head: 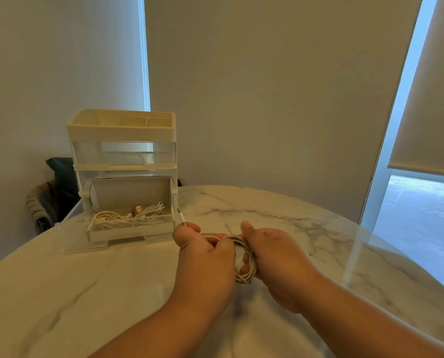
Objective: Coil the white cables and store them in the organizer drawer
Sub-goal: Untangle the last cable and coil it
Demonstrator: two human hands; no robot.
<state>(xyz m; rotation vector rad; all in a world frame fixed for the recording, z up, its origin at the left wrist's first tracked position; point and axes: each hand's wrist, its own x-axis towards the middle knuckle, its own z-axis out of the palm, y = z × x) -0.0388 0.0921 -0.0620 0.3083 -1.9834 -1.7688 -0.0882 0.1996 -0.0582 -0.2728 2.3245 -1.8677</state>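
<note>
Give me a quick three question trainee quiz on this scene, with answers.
1. True or false: the organizer has its bottom drawer open.
2. What do the left hand and right hand hold? A) pen B) coil C) nothing
3. Fill in: the drawer already holds white ____.
Key: 1 true; 2 B; 3 cables.
</note>
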